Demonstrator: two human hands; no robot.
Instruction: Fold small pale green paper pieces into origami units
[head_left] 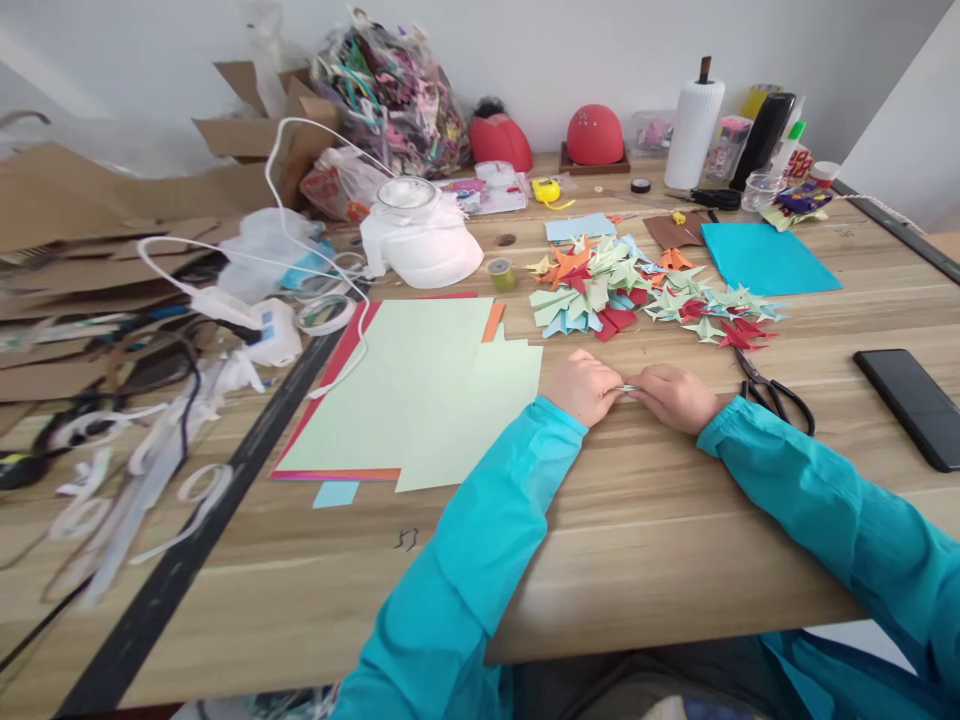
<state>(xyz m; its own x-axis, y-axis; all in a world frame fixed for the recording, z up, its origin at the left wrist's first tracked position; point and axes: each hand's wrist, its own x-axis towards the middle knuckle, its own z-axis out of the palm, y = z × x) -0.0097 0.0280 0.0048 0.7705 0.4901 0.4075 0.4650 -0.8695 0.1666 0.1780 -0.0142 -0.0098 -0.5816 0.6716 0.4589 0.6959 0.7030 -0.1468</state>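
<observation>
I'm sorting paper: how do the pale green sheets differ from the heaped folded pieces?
The pale green sheets lie flat; the folded pieces are creased. The sheets are large; the folded pieces small. The sheets show one colour; the folded pieces mix several. Both lie on the table.

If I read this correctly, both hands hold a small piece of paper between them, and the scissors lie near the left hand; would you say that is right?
Not quite: in the head view the scissors lie near the right hand, not the left hand. The rest stands: both hands hold a small piece of paper between them.
</observation>
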